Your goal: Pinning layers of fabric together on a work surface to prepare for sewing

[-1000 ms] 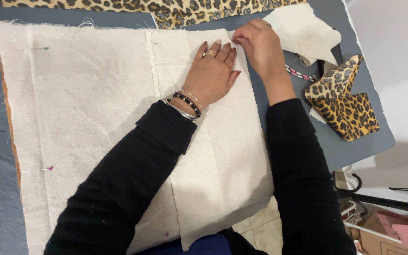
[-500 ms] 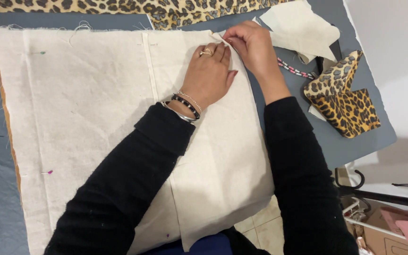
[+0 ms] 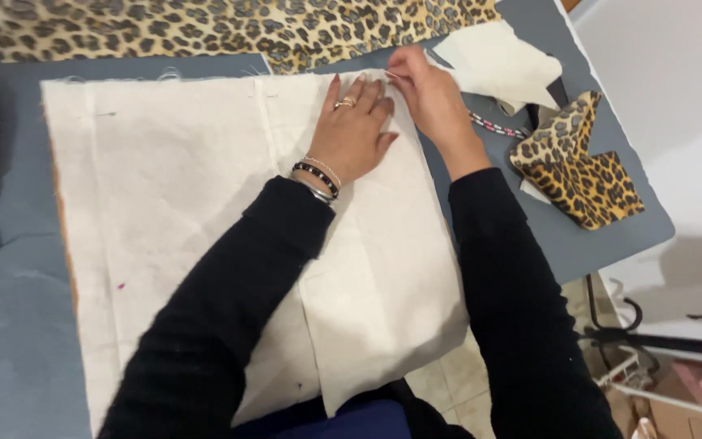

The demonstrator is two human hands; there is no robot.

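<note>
My left hand (image 3: pixel 355 126) lies flat, fingers spread, pressing the cream fabric panel (image 3: pixel 205 219) against the grey table (image 3: pixel 18 358). Just beside it, my right hand (image 3: pixel 428 93) is pinched narrow at the panel's far edge, and I judge it grips a pin there, though that is too small to be sure of. I see small coloured pin heads out to the left of my hands, so some edge seems already pinned. Beyond my fingers runs the leopard-print fabric (image 3: pixel 229 28). Right of my right hand lie a cream scrap (image 3: pixel 497 65) and a folded leopard-print piece (image 3: pixel 578 167). No containers show.
</note>
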